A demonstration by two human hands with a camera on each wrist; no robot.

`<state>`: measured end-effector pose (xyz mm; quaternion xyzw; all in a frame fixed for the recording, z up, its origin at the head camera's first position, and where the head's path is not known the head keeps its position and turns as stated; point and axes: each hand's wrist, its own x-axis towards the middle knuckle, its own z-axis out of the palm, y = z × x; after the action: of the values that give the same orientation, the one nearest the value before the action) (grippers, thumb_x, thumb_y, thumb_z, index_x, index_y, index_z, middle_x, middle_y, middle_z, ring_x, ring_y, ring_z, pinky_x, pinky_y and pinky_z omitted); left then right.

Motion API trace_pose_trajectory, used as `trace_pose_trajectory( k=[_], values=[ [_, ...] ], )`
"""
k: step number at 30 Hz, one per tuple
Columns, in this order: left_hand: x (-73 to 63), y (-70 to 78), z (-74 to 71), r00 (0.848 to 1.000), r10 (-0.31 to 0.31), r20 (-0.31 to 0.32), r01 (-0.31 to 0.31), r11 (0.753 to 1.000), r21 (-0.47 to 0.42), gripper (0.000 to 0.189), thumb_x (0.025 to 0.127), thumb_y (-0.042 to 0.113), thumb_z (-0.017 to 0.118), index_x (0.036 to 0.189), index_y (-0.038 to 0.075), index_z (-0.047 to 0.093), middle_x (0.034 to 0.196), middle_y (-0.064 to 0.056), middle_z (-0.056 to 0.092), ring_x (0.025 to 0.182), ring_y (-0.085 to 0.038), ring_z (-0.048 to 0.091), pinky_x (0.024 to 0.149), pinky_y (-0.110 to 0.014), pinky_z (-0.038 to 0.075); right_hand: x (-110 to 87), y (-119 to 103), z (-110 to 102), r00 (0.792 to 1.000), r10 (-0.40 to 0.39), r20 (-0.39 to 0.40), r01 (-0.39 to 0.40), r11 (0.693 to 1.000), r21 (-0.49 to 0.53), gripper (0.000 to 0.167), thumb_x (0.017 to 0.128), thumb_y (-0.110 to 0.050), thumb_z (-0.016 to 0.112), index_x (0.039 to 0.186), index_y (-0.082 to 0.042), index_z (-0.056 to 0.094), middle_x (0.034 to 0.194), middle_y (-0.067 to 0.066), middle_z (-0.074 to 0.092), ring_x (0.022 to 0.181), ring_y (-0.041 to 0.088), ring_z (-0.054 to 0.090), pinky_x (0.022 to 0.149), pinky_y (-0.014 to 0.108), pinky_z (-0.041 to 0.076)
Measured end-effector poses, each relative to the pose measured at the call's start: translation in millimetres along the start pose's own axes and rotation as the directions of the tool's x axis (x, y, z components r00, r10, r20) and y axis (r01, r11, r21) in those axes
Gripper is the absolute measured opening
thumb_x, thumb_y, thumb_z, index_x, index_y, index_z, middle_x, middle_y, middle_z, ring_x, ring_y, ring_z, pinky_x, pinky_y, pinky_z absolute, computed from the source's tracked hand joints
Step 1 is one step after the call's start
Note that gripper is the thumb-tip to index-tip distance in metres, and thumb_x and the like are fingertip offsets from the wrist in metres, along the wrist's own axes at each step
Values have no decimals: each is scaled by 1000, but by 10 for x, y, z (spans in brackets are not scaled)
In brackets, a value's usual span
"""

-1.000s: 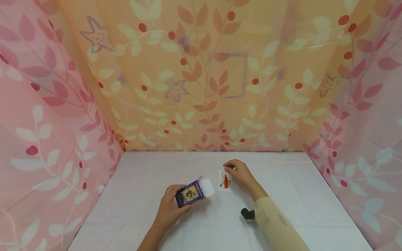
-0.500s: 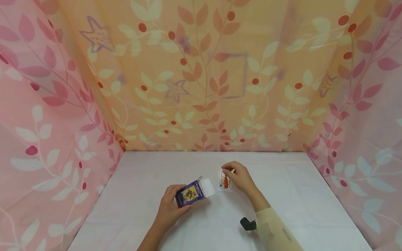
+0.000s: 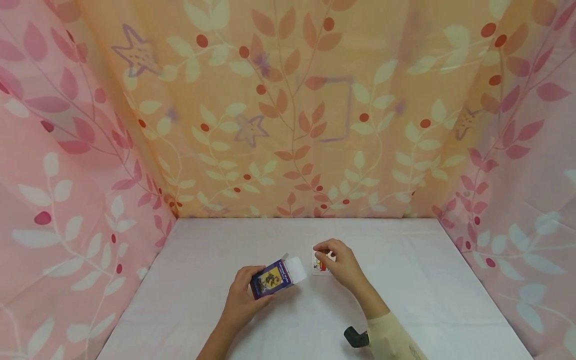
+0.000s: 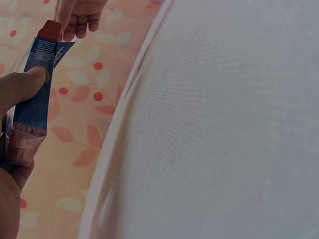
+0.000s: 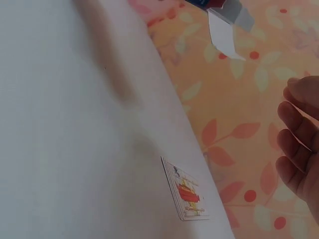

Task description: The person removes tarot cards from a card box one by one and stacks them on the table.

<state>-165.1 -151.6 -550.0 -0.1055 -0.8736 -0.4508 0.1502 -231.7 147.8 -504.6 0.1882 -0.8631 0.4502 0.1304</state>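
My left hand [image 3: 241, 299] grips a purple-blue card box [image 3: 271, 279] with a yellow picture on its front, held tilted above the table. The thumb presses on the box's narrow side in the left wrist view. The box's white end flap [image 5: 222, 36] hangs open toward the right. On the tabletop lies a small stack of picture cards [image 5: 186, 193], the top one showing a red and yellow figure. Above the stack hovers my right hand [image 3: 344, 264], fingers loosely bent and holding nothing; it covers part of the cards in the head view.
A white cloth covers the table [image 3: 202, 320]. Patterned curtains stand around it, an orange one [image 3: 288, 165] behind and pink ones at both sides. A black device [image 3: 356, 337] sits at the right sleeve.
My right hand has drawn back toward me, from the stack's far edge to over the cards, hiding more of them. My left hand and the box have stayed nearly still.
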Motion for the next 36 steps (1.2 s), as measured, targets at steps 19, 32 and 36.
trace_pose_trajectory(
  k=[19, 32, 36],
  values=[
    [1, 4, -2, 1000, 5, -4, -5, 1000, -13, 79, 66, 20, 99, 134, 31, 59, 130, 14, 56, 121, -8, 55, 105, -44, 52, -202, -264, 96, 999, 7, 46, -9, 998, 59, 12, 93, -22, 77, 104, -27, 75, 99, -17, 67, 91, 21, 60, 76, 24, 52],
    [-2, 4, 10, 1000, -17, 12, 17, 999, -32, 78, 67, 19, 98, 133, 32, 58, 129, 15, 55, 121, -6, 54, 106, -43, 51, -255, -276, 218, 994, -84, 73, 82, 996, 31, 13, 93, -23, 77, 106, -26, 75, 100, -17, 69, 93, 6, 61, 78, 34, 53],
    [-11, 10, 8, 1000, -10, 8, 10, 999, -30, 78, 66, 17, 98, 134, 29, 60, 129, 15, 55, 121, -7, 54, 105, -44, 52, -277, -290, 267, 991, -99, 86, 96, 995, 32, 12, 94, -24, 76, 105, -24, 75, 101, -16, 70, 92, 8, 62, 76, 36, 53]
  ],
)
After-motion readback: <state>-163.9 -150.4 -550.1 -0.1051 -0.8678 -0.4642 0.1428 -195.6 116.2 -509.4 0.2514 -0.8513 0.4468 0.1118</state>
